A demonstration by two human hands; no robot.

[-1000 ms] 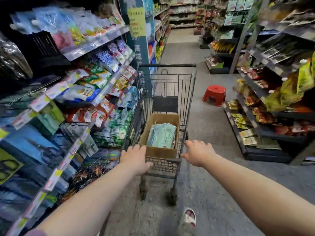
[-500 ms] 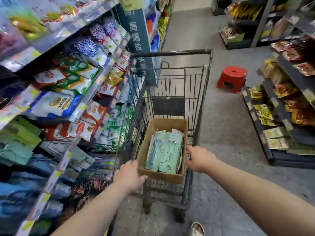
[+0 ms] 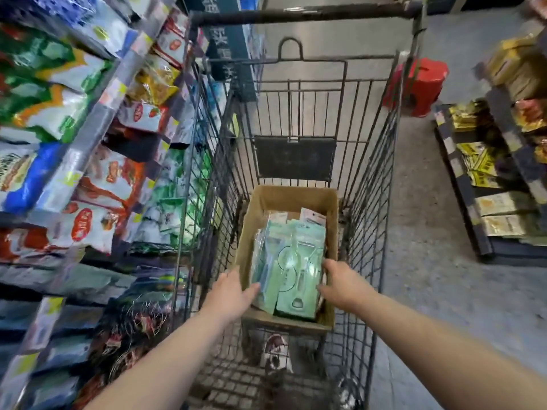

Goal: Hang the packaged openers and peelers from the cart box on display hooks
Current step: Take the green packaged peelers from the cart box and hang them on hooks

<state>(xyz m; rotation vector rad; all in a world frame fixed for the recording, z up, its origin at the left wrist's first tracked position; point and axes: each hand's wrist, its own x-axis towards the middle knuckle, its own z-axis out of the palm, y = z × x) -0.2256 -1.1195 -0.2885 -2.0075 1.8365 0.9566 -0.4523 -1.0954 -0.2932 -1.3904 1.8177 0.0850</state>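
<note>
A brown cardboard box (image 3: pixel 296 196) stands in the wire shopping cart (image 3: pixel 370 173), close to me. Inside it lies a stack of pale green packaged openers and peelers (image 3: pixel 296 261); the top pack shows a clear peeler and an opener. My left hand (image 3: pixel 229 294) reaches over the box's left wall, its straight fingers touching the left side of the stack. My right hand (image 3: pixel 343 284) is inside the box at the right, fingertips against the stack's right edge. Neither hand has lifted a pack.
Shelves of snack bags (image 3: pixel 88 128) run tight along the cart's left side. A red plastic stool (image 3: pixel 420 84) stands on the grey aisle floor beyond the cart, and low shelves with yellow packets (image 3: pixel 479 161) line the right.
Both hands left the cart's near rim and went into the box onto the packs. My view dropped and moved closer to the cart.
</note>
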